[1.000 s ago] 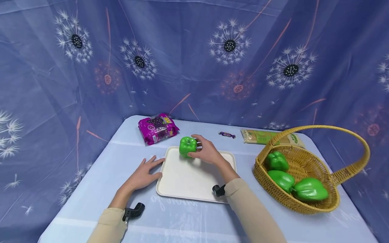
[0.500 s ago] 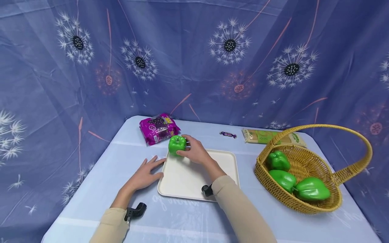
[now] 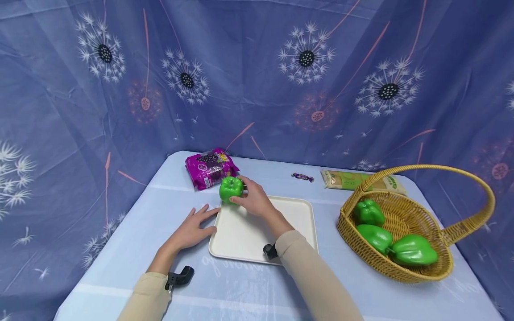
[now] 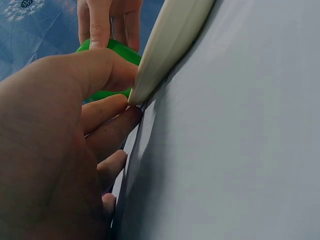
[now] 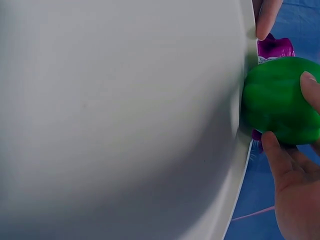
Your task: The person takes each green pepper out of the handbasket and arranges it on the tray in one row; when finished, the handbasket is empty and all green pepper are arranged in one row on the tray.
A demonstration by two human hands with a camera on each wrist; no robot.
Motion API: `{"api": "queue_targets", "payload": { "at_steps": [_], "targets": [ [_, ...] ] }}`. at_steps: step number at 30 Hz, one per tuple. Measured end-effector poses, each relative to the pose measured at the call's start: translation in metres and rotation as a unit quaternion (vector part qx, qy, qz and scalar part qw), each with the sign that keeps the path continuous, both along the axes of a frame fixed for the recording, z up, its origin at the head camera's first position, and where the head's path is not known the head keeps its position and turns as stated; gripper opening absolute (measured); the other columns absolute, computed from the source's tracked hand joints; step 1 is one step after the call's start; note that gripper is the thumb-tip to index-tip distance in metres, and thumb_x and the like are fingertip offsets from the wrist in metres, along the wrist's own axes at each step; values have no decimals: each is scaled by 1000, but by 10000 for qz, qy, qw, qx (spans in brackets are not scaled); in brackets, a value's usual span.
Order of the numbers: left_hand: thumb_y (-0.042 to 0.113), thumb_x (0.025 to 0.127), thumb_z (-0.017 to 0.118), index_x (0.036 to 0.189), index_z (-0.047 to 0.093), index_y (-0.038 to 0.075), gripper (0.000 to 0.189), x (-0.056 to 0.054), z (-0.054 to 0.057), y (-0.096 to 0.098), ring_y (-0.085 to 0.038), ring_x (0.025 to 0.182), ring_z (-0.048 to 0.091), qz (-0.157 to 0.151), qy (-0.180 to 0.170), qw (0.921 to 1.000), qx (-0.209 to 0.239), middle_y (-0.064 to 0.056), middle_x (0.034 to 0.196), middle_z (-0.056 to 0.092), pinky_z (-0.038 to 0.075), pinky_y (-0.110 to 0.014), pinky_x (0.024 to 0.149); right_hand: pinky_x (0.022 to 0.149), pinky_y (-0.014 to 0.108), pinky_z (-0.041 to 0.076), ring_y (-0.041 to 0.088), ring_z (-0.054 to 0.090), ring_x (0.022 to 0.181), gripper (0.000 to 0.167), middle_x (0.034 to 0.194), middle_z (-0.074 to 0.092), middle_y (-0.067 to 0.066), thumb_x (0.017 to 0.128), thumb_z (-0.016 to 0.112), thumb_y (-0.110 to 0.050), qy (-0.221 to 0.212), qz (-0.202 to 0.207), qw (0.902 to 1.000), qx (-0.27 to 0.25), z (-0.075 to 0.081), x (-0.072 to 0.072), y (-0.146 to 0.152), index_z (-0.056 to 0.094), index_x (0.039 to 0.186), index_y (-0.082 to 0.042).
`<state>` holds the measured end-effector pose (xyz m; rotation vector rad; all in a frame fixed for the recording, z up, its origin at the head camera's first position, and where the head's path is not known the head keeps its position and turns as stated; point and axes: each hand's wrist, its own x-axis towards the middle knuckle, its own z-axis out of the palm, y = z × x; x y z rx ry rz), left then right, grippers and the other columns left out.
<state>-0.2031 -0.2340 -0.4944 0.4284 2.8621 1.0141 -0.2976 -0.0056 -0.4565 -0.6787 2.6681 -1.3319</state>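
Observation:
My right hand (image 3: 257, 197) grips a shiny green bell pepper (image 3: 230, 189) with the thumb on the near side and fingers behind. The pepper is at the far left corner of the cream tray (image 3: 249, 236); in the right wrist view, the pepper (image 5: 277, 97) overlaps the tray's rim. My left hand (image 3: 193, 229) lies on the table to the left of the tray, fingers spread. Its thumb and index fingertip are right at the tray's rim, and the left wrist view shows the same fingertips against the rim (image 4: 160, 55).
A purple snack bag (image 3: 210, 169) lies behind the pepper. At the back are a small wrapped candy (image 3: 302, 177) and a long pack of noodles (image 3: 349, 180). On the right, a wicker basket (image 3: 361, 249) with a tall handle holds three green peppers (image 3: 413, 249). A blue curtain hangs behind.
My right hand has carried the bell pepper leftward and slightly away, from over the tray's back edge to its far left corner. The left hand has stayed at the tray's rim.

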Motion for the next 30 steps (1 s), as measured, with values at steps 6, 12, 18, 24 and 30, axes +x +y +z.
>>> {"api": "queue_targets", "payload": {
  "at_steps": [6,12,18,24,30],
  "targets": [
    [30,88,65,144,47,19,60,0,2,0,-38,142,18,45,-46,10000,47,-20,151,33,1,-58,114,91,34,51,20,55,115,86,137,50,6,81,76,-40,-18,-9,9999,146,1,0,2,31,150,-16],
    [31,89,64,145,46,20,60,-1,0,2,-35,142,20,-8,-20,10000,16,-18,150,34,0,-56,115,98,48,45,26,48,124,93,138,49,5,78,74,-54,-259,-98,9996,64,4,2,11,27,152,-20],
    [30,88,65,144,48,20,59,-1,-1,2,-34,142,20,59,9,10000,5,-17,150,36,0,-55,115,92,41,50,25,48,124,87,137,50,4,80,73,-50,-202,14,9994,-290,20,6,25,29,150,-24],
    [29,88,65,144,48,18,59,2,0,1,-36,142,20,101,-19,9999,56,-19,150,34,0,-55,115,87,32,53,20,50,122,77,134,51,-2,82,73,-47,147,318,9978,-567,40,13,41,36,146,-29],
    [30,88,64,144,48,18,59,2,0,2,-36,142,20,63,24,9999,85,-20,150,33,1,-55,115,86,27,52,11,56,113,56,123,58,-9,85,72,-42,581,398,9951,-699,61,22,67,52,135,-26]
  ]
}}
